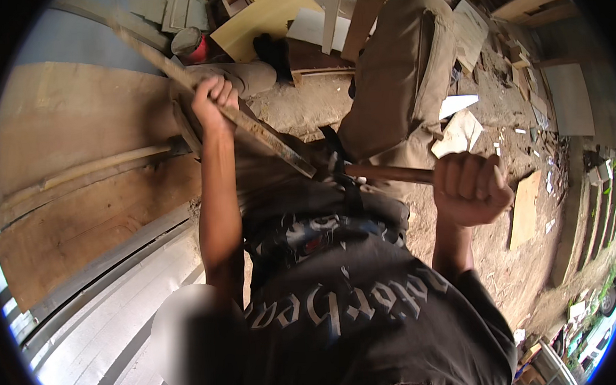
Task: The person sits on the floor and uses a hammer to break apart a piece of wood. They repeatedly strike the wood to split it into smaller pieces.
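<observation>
A long, narrow wooden strip [270, 138] slants from the upper left down to my lap. My left hand [214, 103] is closed around it partway along, and its far end is blurred. In my right hand [472, 187] is the wooden handle of a hammer [390, 173], gripped near its end. The dark hammer head points left and lies close to the strip's near end, above my waist. Whether head and strip touch, I cannot tell.
Plywood sheets [84, 100] stand along the left, with corrugated metal [146, 285] below them. Ahead are a red can [190, 47], a yellowish board [260, 17] and wooden offcuts. Scraps litter the dirt floor on the right, near a small panel [525, 209].
</observation>
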The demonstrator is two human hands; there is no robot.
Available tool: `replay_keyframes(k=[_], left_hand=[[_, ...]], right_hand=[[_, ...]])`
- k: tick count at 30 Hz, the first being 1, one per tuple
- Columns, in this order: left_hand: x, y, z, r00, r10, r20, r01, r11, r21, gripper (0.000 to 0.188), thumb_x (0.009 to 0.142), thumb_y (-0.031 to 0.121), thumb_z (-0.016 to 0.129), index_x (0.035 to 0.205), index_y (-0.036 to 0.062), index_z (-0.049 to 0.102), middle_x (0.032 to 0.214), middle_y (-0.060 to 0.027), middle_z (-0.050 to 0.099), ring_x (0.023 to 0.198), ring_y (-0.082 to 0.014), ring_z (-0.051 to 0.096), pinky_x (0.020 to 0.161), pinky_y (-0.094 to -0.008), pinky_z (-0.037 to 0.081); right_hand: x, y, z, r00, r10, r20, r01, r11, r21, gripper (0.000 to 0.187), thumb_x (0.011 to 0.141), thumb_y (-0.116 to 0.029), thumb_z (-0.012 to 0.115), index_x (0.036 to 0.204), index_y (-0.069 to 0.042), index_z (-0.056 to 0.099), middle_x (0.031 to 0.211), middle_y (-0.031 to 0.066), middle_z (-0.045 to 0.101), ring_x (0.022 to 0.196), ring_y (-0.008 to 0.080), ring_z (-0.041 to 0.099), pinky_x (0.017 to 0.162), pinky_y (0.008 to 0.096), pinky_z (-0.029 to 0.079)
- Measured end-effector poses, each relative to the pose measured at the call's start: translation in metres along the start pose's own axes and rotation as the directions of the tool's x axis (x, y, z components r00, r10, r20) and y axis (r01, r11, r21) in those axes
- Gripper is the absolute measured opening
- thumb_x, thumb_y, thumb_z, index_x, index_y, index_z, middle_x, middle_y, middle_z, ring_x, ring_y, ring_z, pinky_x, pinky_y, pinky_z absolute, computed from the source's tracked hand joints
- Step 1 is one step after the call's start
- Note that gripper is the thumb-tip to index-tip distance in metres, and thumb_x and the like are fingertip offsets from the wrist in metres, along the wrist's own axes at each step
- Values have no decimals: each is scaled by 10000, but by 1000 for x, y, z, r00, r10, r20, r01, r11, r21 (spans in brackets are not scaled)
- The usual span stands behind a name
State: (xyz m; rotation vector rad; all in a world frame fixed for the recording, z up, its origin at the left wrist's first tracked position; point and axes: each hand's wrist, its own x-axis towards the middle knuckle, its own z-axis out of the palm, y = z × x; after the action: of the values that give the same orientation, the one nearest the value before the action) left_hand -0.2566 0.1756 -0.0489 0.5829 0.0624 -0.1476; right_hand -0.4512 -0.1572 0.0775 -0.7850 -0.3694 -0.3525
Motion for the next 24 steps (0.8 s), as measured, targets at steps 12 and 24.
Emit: replay_keyframes(k=[12,24], left_hand=[[-20,-1,62,998,43,-34,-36,983,181,190,829,71,534,705,137,407,594,43,368,471,-72,329,448,-223,299],[-20,1,92,989,34,143,-75,954,291,237,801,96,545,679,154,350,535,34,364,438,-108,347,514,-268,337]], right_hand=[[33,23,27,956,290,-44,-291,957,-18,283,927,-172,351,650,-124,315,487,-6,284,407,112,196,416,307,231],[41,28,71,907,398,-140,-422,835,-353,234,860,-40,594,639,-1,529,558,1,500,479,39,416,449,215,317]])
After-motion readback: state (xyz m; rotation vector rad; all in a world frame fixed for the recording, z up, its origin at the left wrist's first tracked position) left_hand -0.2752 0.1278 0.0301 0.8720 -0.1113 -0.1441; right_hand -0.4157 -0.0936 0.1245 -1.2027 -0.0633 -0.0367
